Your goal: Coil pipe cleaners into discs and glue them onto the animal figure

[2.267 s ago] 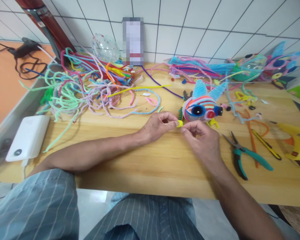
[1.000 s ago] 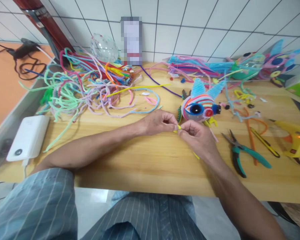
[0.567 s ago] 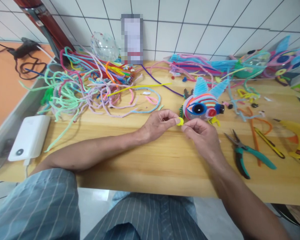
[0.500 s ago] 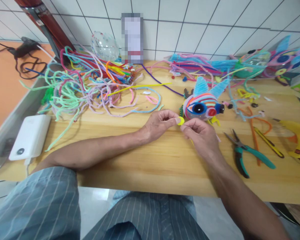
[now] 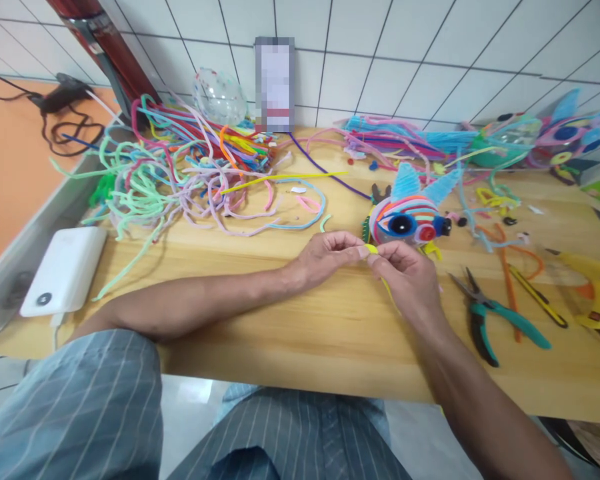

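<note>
Between my fingertips is a yellow pipe cleaner (image 5: 371, 249), its end coiled into a small roll. My left hand (image 5: 325, 259) pinches the coil from the left. My right hand (image 5: 404, 272) pinches it from the right, and a loose yellow length trails down under the right palm. Just beyond my hands sits a decorated clear ball figure (image 5: 407, 220) with light blue ears, striped pipe cleaner windings, a blue-and-black eye and a red button. Neither hand visibly grips this figure.
Pliers (image 5: 490, 310), a yellow utility knife (image 5: 537, 295) and a yellow glue gun (image 5: 593, 287) lie at right. Tangled pipe cleaners (image 5: 150, 193) spread at left, near a white power bank (image 5: 63, 272). A phone (image 5: 275, 83) leans on the tiled wall. More figures (image 5: 563, 137) stand at back right.
The yellow coil has turned between my fingers and shows more edge-on. My hands have come closer together around it. The whole view has shifted slightly.
</note>
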A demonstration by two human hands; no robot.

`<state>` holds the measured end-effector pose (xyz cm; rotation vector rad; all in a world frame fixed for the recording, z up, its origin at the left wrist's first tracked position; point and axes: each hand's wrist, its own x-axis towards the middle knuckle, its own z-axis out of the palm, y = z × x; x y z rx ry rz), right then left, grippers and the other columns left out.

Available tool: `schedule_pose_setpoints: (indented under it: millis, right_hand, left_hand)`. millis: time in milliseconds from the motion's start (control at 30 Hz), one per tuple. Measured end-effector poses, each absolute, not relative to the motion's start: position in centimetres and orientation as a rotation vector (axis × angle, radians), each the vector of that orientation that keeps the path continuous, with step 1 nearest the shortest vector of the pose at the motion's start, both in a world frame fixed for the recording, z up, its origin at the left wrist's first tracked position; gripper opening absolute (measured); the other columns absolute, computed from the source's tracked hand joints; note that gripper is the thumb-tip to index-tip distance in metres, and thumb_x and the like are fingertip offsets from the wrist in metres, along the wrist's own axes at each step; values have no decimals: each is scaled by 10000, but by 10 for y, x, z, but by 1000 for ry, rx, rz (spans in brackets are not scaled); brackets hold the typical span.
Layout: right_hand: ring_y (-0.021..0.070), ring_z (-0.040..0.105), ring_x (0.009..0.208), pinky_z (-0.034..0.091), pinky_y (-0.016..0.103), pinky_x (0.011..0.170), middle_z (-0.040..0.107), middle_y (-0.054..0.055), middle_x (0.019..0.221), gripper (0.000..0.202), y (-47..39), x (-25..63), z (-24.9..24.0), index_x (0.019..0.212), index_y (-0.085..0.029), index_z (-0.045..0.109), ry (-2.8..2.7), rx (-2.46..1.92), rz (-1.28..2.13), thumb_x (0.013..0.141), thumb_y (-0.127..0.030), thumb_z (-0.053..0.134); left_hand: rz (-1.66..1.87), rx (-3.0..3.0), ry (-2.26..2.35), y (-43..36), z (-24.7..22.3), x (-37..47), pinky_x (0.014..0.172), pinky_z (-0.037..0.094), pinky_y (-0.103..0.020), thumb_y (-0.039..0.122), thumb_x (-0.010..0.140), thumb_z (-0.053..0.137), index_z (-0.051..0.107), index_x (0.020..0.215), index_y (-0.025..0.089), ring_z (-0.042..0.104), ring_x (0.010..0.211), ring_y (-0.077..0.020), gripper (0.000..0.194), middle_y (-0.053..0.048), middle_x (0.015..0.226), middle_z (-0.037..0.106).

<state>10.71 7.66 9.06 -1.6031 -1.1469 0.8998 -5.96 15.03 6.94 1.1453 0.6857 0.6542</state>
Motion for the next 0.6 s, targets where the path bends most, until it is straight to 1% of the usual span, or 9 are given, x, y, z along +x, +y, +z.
schedule_pose_setpoints:
  millis: [67,167,233,300,367,433,533,600]
  right_hand:
    - [116,436,560,323,268,537,539,-34,599,273,76,111,92,714,-225,638,-1171,-1631,913,768,-438,800]
    - [122,458,568,340,270,538,557,-27,616,295,75,114,96,712,-227,641,-1215,-1640,968,757,-460,817]
    - [124,476,579,353,266,538,586,-18,635,278,74,114,99,709,-227,644,-1266,-1639,996,766,-443,810]
    - [124,489,585,354,261,532,614,-11,648,259,74,115,101,704,-225,648,-1321,-1637,1015,778,-421,800]
    - [127,511,597,372,260,536,643,-5,670,237,74,116,101,727,-222,673,-1340,-1630,1026,788,-417,793]
    - [131,531,606,400,264,550,663,-5,686,217,76,118,98,785,-225,714,-1313,-1619,1026,790,-425,799]
    - [124,526,577,433,270,559,655,-22,654,229,78,121,93,867,-234,754,-1210,-1604,1014,778,-435,819]
    - [122,526,553,449,275,558,642,-31,621,240,80,121,91,888,-237,762,-1143,-1591,1019,767,-434,825]
  left_hand:
    - [576,1202,669,158,73,-62,716,457,-258,549,733,866,758,893,144,565,707,-103,449,10,758,678]
    - [436,1329,609,171,79,-66,682,450,-248,480,772,823,749,884,145,573,681,-101,361,7,756,688]
    - [370,1457,574,178,82,-69,654,439,-242,439,785,796,742,851,147,571,658,-100,304,11,740,688]
    - [354,1603,567,181,84,-70,614,401,-233,392,784,778,736,809,149,542,621,-93,247,24,683,654]
    - [402,1708,577,180,84,-70,597,372,-233,349,784,760,727,778,151,515,606,-88,201,29,650,625]
    - [502,1727,594,177,83,-69,602,372,-237,335,797,735,705,753,153,493,608,-86,190,27,653,613]
    - [654,1651,633,171,82,-67,613,389,-241,363,823,717,666,738,159,468,614,-85,227,22,672,604]
    - [711,1602,674,167,81,-66,606,384,-241,391,825,735,660,744,160,452,612,-86,256,24,661,583]
